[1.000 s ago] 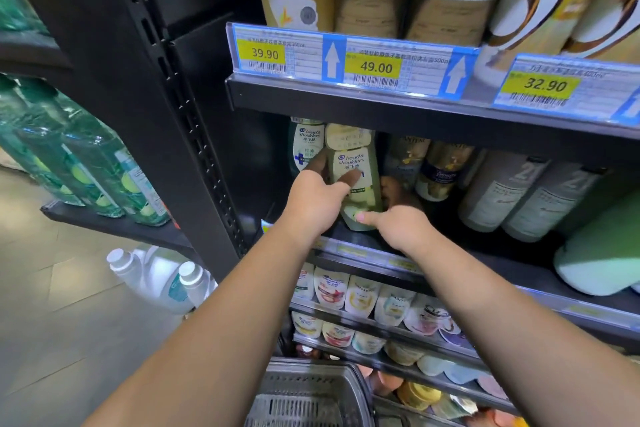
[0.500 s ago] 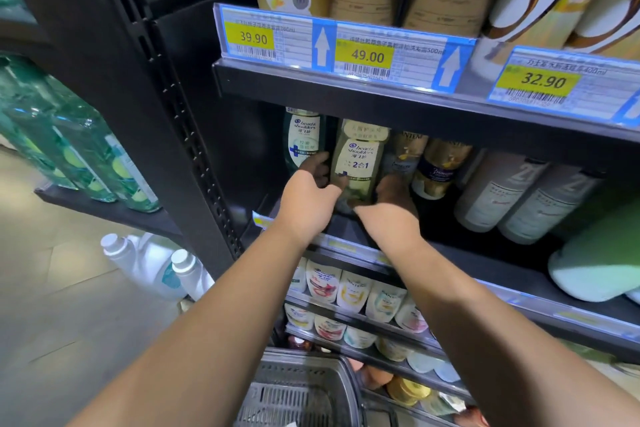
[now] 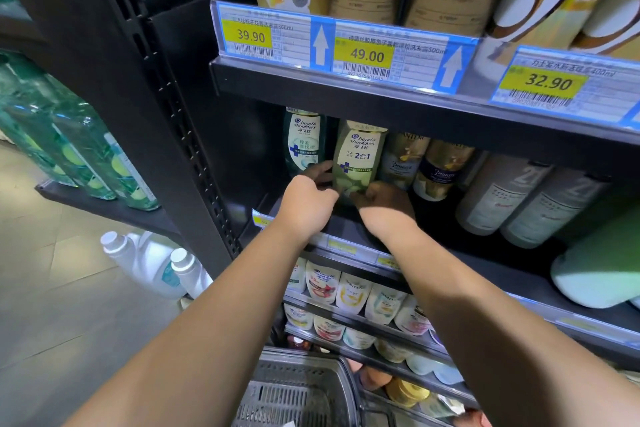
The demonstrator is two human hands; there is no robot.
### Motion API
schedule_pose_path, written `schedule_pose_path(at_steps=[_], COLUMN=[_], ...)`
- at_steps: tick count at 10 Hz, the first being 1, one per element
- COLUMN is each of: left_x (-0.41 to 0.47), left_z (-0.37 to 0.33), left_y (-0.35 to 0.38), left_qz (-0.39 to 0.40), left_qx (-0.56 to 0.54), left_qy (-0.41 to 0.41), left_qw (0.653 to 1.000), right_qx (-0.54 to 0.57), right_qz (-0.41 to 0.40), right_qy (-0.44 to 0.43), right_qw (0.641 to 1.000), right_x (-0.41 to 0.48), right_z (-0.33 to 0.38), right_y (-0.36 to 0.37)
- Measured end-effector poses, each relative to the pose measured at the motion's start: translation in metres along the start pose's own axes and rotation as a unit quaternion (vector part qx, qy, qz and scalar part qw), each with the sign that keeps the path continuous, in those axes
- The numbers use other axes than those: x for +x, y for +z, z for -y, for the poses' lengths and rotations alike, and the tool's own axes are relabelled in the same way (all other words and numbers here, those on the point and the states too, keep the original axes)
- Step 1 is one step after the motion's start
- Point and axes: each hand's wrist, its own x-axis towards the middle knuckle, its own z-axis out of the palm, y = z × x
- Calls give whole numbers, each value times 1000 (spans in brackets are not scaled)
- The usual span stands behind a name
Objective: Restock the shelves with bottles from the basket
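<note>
A pale green plastic shampoo bottle (image 3: 360, 156) stands upright at the back of the black metal shelf (image 3: 450, 244), between a darker green shampoo bottle (image 3: 303, 142) and a gold-labelled bottle (image 3: 403, 158). The left hand (image 3: 307, 206) curls its fingers round the lower left side. The right hand (image 3: 385, 205) cups the lower right, though shadow hides how far its fingers wrap. The hands cover the base, so I cannot tell whether it rests on the shelf. The bottle is probably full, fairly heavy and stiff-walled, with a glossy label that may slip. Holding it low on both flanks should keep it from tipping into its neighbours. The grey wire basket (image 3: 304, 388) waits below.
</note>
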Motion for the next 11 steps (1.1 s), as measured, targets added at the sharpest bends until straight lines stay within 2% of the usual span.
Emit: schedule_pose_path(at_steps=[3, 7, 9, 11], left_x=[16, 18, 21, 17], left_z=[-1, -12, -5, 5], left_y=[5, 7, 1, -14], left_qz=[23, 15, 14, 38], left_qx=[17, -5, -3, 165], left_qy=[15, 35, 23, 41], left_qw=[999, 999, 1000, 985], right_qx=[5, -5, 6, -20], right_qz=[-44, -64, -49, 3], right_qy=[-25, -52, -47, -22], right_qw=[999, 997, 998, 1000], right_x=[21, 38, 39, 19], right_z=[3, -2, -4, 0], right_y=[5, 13, 14, 3])
